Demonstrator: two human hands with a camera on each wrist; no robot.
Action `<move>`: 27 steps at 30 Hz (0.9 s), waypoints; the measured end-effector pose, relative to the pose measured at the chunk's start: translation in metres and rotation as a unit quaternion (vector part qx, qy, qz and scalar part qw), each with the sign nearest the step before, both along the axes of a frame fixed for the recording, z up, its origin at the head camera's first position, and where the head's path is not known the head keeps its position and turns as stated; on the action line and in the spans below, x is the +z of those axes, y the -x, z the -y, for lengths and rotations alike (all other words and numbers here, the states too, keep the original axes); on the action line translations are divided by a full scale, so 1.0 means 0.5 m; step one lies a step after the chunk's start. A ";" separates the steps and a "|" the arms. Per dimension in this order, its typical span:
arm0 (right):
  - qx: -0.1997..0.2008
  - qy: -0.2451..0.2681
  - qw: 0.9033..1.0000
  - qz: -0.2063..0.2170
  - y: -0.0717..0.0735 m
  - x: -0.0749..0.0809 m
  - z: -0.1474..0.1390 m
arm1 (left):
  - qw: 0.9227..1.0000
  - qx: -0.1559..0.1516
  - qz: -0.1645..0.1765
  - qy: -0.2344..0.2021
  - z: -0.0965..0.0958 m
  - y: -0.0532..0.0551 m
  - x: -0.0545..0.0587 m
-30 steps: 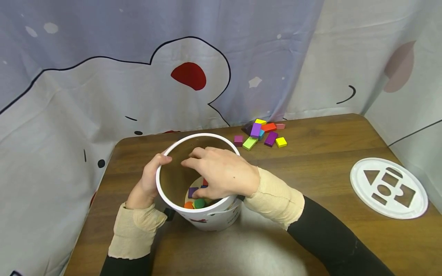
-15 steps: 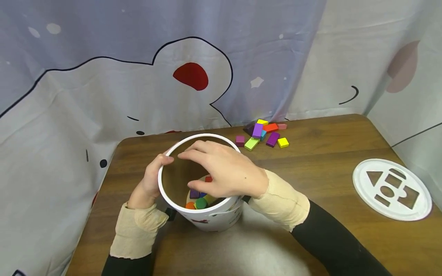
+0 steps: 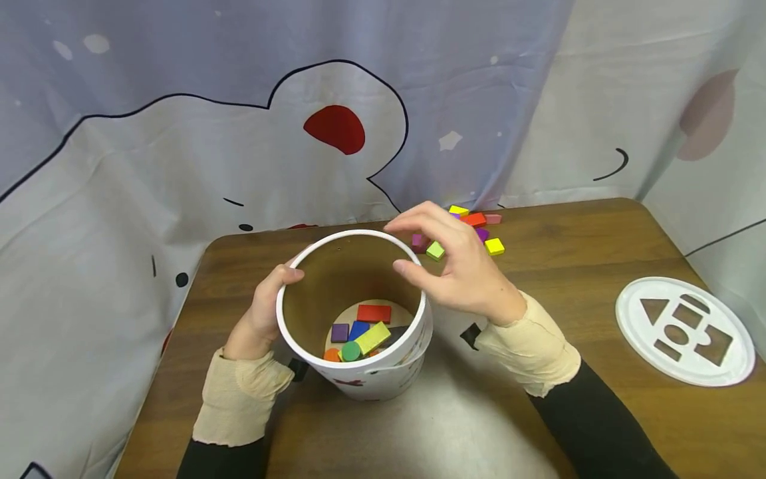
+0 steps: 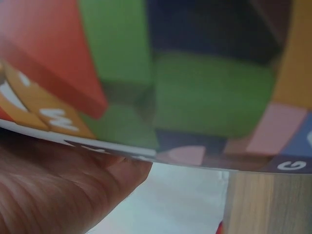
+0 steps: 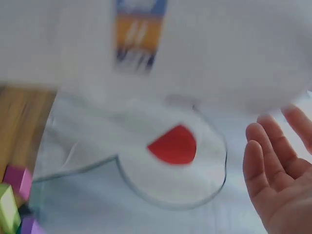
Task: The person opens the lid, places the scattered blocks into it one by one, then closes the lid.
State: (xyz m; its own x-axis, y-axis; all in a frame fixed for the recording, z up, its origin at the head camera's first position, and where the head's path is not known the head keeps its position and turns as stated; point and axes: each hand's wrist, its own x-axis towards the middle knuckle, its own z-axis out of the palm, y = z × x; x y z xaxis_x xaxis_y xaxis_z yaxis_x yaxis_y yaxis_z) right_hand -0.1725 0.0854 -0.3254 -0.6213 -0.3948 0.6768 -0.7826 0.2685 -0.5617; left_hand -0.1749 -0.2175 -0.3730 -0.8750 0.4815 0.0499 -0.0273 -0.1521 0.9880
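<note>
A white bucket (image 3: 385,386) with printed sides stands on the table, its open top facing me. My left hand (image 3: 263,309) grips it at the left, thumb hooked over the rim. In the left wrist view the palm (image 4: 73,190) lies along the colourful printed wall. Inside, on the bottom, lie a red block (image 3: 374,313), a purple block (image 3: 340,332), a blue block (image 3: 359,330), a yellow block (image 3: 374,338), a green round block (image 3: 351,351) and an orange piece (image 3: 332,355). Just past the right rim hovers my right hand (image 3: 463,266), fingers spread, holding nothing.
Behind my right hand, several coloured blocks lie loosely heaped by the curtain, among them a red one (image 3: 475,219) and a yellow one (image 3: 494,247). At the right of the table (image 3: 568,279) lies a white lid (image 3: 634,339) with shaped holes. A patterned curtain (image 3: 239,146) hangs behind.
My right hand has risen out of the bucket and moved right, past its rim, baring the blocks at the bottom. The left hand keeps its hold.
</note>
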 end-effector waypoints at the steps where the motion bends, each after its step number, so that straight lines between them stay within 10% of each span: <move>1: -0.017 0.009 1.000 0.005 0.004 -0.006 -0.015 | 1.000 -0.001 0.000 0.000 -0.001 0.000 0.000; 18: -0.229 -0.086 0.967 0.077 0.112 -0.112 -0.175 | 1.000 0.001 -0.008 -0.001 -0.004 -0.002 0.001; 27: -0.294 -0.228 0.917 0.146 0.148 -0.191 -0.221 | 1.000 -0.002 -0.005 -0.004 -0.002 -0.002 -0.003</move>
